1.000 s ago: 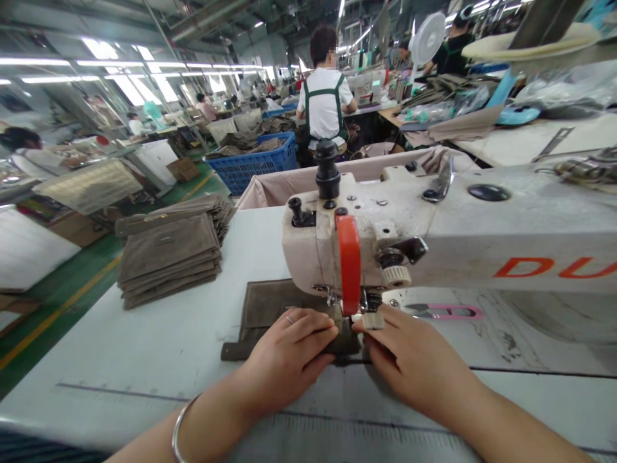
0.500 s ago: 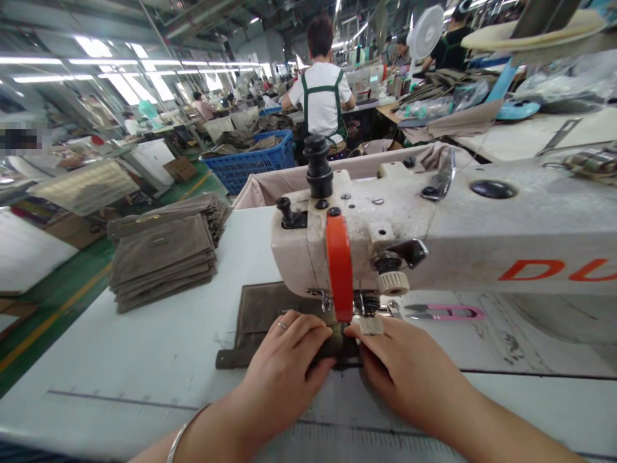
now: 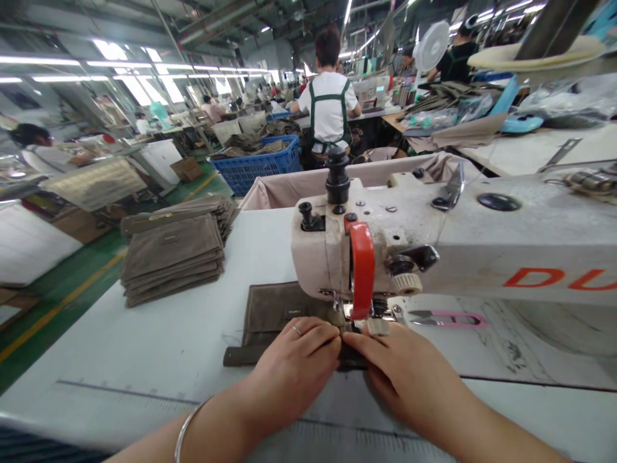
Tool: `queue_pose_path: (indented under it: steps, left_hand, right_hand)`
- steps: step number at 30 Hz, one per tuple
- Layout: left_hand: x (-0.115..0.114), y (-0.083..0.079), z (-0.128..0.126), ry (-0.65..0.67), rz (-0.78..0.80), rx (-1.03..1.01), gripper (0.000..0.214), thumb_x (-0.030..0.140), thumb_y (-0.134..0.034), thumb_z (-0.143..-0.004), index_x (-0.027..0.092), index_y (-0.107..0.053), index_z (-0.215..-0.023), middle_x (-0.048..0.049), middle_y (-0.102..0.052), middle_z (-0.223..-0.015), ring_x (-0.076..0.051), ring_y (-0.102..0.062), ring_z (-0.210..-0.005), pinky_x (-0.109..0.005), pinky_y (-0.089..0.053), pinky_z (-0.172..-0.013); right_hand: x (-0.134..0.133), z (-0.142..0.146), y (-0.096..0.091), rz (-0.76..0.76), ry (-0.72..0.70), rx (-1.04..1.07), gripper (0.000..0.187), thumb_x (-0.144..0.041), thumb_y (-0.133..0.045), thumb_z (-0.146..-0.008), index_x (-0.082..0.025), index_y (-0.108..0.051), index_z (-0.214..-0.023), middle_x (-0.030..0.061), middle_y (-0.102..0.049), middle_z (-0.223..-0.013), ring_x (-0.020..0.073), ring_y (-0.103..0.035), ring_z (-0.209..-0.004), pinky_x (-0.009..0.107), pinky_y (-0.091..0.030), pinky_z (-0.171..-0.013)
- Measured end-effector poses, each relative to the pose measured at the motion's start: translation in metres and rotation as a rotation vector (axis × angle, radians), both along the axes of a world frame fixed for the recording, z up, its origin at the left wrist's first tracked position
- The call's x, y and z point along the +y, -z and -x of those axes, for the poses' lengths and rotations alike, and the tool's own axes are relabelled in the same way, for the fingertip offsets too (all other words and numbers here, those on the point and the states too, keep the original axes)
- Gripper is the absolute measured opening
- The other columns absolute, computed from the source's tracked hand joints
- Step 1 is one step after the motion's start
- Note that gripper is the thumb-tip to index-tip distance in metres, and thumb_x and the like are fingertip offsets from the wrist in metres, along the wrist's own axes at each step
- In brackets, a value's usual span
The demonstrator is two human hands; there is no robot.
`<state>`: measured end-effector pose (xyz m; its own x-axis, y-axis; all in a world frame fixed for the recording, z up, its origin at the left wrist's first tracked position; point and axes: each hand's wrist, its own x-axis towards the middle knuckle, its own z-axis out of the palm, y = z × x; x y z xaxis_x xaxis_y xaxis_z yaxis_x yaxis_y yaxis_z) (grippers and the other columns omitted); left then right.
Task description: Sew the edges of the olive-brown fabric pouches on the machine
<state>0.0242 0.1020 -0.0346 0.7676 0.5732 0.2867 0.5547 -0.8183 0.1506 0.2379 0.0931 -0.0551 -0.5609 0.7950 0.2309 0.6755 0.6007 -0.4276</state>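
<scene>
A dark brown fabric piece [image 3: 274, 312] lies under the head of a white sewing machine [image 3: 434, 251] with a red guard. My left hand [image 3: 294, 363], with a ring and a bangle, presses flat on the fabric's near edge just left of the needle. My right hand [image 3: 405, 376] lies flat beside it, fingertips meeting the left hand's in front of the presser foot. The fingers of both hands are stretched out on the fabric. The needle area is partly hidden by the red guard.
A stack of brown fabric pieces [image 3: 173, 257] sits at the table's left. Pink-handled thread snips [image 3: 448, 318] lie right of the needle. A cloth-lined bin [image 3: 337, 177] stands behind the machine. A blue crate [image 3: 260, 164] and a seated person in white [image 3: 330, 106] are farther back.
Both hands have stayed on the fabric at the needle; the fingertips have drawn closer together. The camera view has shifted slightly.
</scene>
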Motion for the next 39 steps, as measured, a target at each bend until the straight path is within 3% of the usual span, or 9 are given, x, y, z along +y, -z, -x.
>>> queue_pose_path:
  steps: [5,15,20,23,26,30,34,39]
  left_hand:
    - [0.012,0.000,0.003,0.063,-0.004,0.002,0.021,0.018,-0.043,-0.097,0.012,-0.059,-0.110,-0.0075,-0.067,-0.104,-0.021,-0.059,-0.101,-0.038,-0.050,-0.092]
    - [0.032,0.011,0.009,0.028,0.014,-0.088,0.021,0.025,-0.047,-0.097,0.017,-0.062,-0.111,-0.0055,-0.068,-0.106,-0.019,-0.061,-0.102,-0.036,-0.048,-0.094]
    - [0.055,0.013,0.028,0.130,0.061,-0.111,0.022,0.027,-0.053,-0.095,0.019,-0.063,-0.114,-0.0043,-0.069,-0.114,-0.017,-0.061,-0.106,-0.032,-0.048,-0.096]
    - [0.064,0.012,0.037,0.112,0.112,-0.146,0.021,0.023,-0.057,-0.093,0.021,-0.065,-0.112,-0.0033,-0.069,-0.113,-0.017,-0.062,-0.106,-0.032,-0.047,-0.097]
    - [0.060,0.013,0.034,0.096,0.128,-0.214,0.016,0.022,-0.058,-0.092,0.019,-0.066,-0.106,-0.0035,-0.071,-0.107,-0.016,-0.064,-0.100,-0.032,-0.048,-0.096]
    - [0.040,0.013,0.019,0.025,0.086,-0.207,0.013,0.026,-0.059,-0.092,0.020,-0.068,-0.099,-0.0031,-0.072,-0.102,-0.018,-0.065,-0.097,-0.033,-0.050,-0.092]
    - [0.027,0.014,0.004,-0.032,0.036,-0.215,0.014,0.023,-0.054,-0.094,0.018,-0.067,-0.095,-0.0039,-0.071,-0.100,-0.017,-0.064,-0.095,-0.032,-0.050,-0.090]
    - [0.021,0.015,-0.003,-0.123,0.047,-0.244,0.010,0.021,-0.057,-0.092,0.017,-0.066,-0.093,-0.0036,-0.072,-0.097,-0.018,-0.065,-0.089,-0.032,-0.052,-0.086]
  right_hand:
    - [0.001,0.002,0.001,-0.022,-0.013,-0.006,0.043,-0.008,-0.045,-0.079,-0.019,-0.058,-0.119,0.0088,-0.063,-0.106,0.0267,-0.056,-0.092,0.042,-0.048,-0.079]
    - [0.003,0.004,0.008,-0.026,0.027,-0.057,0.044,-0.010,-0.044,-0.082,-0.018,-0.052,-0.124,0.0102,-0.061,-0.107,0.0265,-0.056,-0.092,0.041,-0.048,-0.078]
    - [0.004,0.002,0.007,-0.115,0.121,0.042,0.023,-0.014,-0.041,-0.087,-0.016,-0.057,-0.104,0.0103,-0.059,-0.099,0.0245,-0.054,-0.087,0.039,-0.047,-0.075]
    - [0.009,-0.002,0.005,-0.192,0.217,0.022,0.014,-0.019,-0.044,-0.090,-0.016,-0.057,-0.095,0.0111,-0.057,-0.097,0.0259,-0.052,-0.087,0.040,-0.045,-0.074]
    - [0.014,-0.006,0.003,-0.209,0.215,-0.070,0.012,-0.023,-0.048,-0.091,-0.019,-0.058,-0.086,0.0077,-0.058,-0.087,0.0261,-0.051,-0.084,0.040,-0.042,-0.073]
    - [0.012,-0.009,0.004,-0.209,0.207,-0.106,0.028,-0.030,-0.051,-0.092,-0.021,-0.053,-0.065,0.0039,-0.052,-0.067,0.0239,-0.047,-0.072,0.038,-0.039,-0.068]
    - [0.011,-0.002,0.005,-0.170,0.075,0.069,0.006,-0.021,-0.056,-0.090,-0.018,-0.061,-0.089,0.0060,-0.061,-0.089,0.0249,-0.050,-0.086,0.038,-0.040,-0.076]
    - [0.013,0.005,0.007,-0.116,0.003,0.091,0.013,-0.011,-0.052,-0.090,-0.020,-0.061,-0.092,0.0037,-0.061,-0.085,0.0220,-0.050,-0.080,0.034,-0.042,-0.073]
